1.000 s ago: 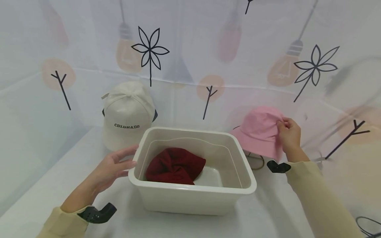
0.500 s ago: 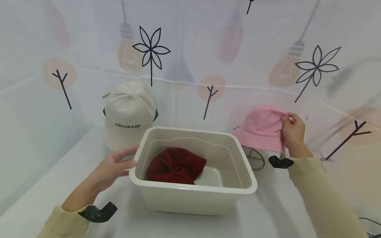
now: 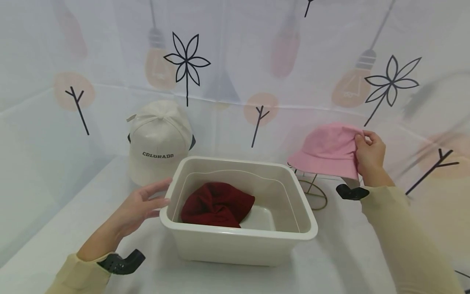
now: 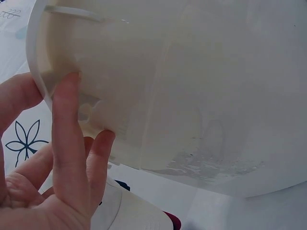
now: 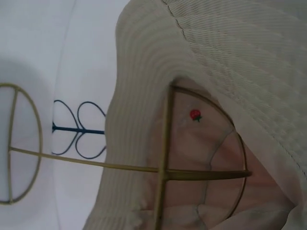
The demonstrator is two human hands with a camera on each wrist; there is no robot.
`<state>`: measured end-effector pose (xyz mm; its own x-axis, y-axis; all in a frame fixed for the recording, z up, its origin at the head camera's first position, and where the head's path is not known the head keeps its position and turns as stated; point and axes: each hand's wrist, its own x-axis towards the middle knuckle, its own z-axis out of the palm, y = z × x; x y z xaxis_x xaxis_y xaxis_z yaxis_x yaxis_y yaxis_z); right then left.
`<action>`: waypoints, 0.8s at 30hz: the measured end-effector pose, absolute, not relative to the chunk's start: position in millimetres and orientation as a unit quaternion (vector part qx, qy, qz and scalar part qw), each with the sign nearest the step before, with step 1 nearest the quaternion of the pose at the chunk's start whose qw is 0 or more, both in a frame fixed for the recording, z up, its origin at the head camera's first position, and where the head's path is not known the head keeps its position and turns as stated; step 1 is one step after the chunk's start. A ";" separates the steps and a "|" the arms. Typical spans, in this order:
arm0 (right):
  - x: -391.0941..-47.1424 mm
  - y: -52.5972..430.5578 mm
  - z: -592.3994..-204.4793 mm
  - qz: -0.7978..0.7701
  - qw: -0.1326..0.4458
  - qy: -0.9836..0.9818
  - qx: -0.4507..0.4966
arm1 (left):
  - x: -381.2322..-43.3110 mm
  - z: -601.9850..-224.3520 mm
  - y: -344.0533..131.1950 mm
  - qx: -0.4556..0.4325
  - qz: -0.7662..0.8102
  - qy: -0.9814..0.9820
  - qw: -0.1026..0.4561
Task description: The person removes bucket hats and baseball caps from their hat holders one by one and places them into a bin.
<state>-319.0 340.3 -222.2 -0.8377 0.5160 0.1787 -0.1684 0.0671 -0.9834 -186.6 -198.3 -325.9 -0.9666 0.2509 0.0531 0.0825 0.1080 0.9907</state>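
At the right in the head view, my right hand point(image 3: 371, 157) pinches the side of a pink bucket hat point(image 3: 328, 143). The hat sits raised and tilted over a brass wire hat stand point(image 3: 313, 195). In the right wrist view the hat's underside point(image 5: 139, 52) surrounds the stand's upper hoop point(image 5: 165, 134); the hand is hidden there. My left hand point(image 3: 137, 208) touches the left rim and outer wall of a white plastic bin point(image 3: 235, 247), its fingers relaxed in the left wrist view. A dark red hat point(image 3: 216, 204) lies inside the bin at the left.
A cream cap with COLORADO lettering point(image 3: 159, 141) stands upright behind the bin at the left. A patterned cloth backdrop point(image 3: 227, 81) rises behind the white table point(image 3: 154, 281). Part of a dark cable point(image 3: 462, 274) shows at the lower right edge.
My right hand has moved up and to the right, lifting the pink bucket hat and baring more of the wire stand. The left hand and the bin have stayed put.
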 end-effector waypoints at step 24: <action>-314.8 343.0 -182.8 0.725 0.265 -0.627 -0.104 | -187.1 -325.8 -198.0 0.111 0.654 0.746 0.063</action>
<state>-314.8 343.0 -182.8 -0.8377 0.5151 0.1815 -0.2542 -0.0736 -0.9644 -187.1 -198.0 -325.8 -0.9675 0.2479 0.0505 0.0825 0.1205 0.9893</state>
